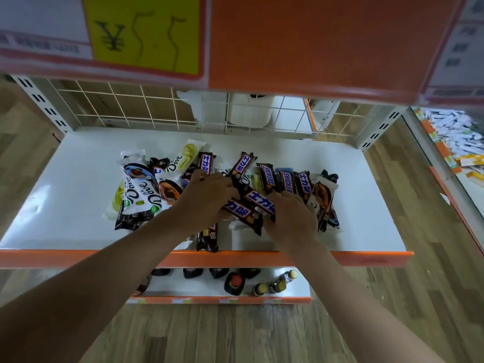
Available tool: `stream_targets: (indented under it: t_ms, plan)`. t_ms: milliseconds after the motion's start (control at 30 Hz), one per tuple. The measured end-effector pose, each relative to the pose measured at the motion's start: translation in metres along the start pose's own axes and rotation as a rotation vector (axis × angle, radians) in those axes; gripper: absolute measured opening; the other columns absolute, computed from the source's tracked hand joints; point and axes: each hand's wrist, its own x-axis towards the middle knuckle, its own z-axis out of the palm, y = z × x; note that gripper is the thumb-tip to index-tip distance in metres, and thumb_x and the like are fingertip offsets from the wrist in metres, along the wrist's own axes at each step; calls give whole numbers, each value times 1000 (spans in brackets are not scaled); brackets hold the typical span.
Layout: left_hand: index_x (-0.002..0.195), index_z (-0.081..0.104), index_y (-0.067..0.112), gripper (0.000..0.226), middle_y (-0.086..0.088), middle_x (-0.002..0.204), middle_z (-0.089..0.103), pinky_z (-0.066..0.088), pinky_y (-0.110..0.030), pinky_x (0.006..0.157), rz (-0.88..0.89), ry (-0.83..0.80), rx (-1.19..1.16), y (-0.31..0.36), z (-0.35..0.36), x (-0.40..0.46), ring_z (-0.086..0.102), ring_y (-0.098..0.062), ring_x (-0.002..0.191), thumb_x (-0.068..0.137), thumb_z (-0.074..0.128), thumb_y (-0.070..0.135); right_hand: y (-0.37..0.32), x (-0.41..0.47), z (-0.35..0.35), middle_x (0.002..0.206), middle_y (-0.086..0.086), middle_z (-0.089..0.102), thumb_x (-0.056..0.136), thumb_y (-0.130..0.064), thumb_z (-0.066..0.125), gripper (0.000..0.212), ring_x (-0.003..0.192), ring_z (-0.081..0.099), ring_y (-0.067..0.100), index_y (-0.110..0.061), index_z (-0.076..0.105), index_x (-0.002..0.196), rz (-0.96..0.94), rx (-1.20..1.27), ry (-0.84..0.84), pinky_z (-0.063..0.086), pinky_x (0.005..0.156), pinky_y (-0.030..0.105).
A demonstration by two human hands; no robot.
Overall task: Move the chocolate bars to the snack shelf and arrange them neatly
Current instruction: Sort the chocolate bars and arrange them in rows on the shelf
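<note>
Below the shelf's orange front edge, bottles [235, 282] stand. On the white shelf [65, 195], the left hand [201, 203] and right hand [293, 218] curl their fingers [272, 199] around two brown chocolate bars [251, 205] mid-shelf. Behind them, more bars [285, 180] lie jumbled.

White shelf [78, 184] carries a loose heap of chocolate bars [267, 176]
</note>
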Motion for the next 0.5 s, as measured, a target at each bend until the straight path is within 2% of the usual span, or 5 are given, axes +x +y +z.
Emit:
stream_targets:
  t_ms: [133,267,500]
  plan:
    - [114,59,26,41,8,111,57,24,-37,95,-10,40,13,4,-1,-8,46,-15,111,79,65,45,9,-2,-5,126,-5,52,89,-27,57,43,121,44,20,-27,45,130,32,-37,7,30,103,41]
    - [111,63,27,39,9,104,59,22,-30,89,-71,125,-135,5,0,-18,48,-14,107,76,70,42,12,-7,-6,126,-6,50,91,-25,55,43,122,42,19,-29,42,131,11,-67,13,30,104,40]
    - [109,65,26,40,7,102,60,20,-27,82,-137,183,-219,10,-12,-41,50,-14,105,73,73,40,5,-21,-22,127,-6,48,90,-23,54,46,123,38,19,-29,40,133,-21,-39,45,31,102,40]
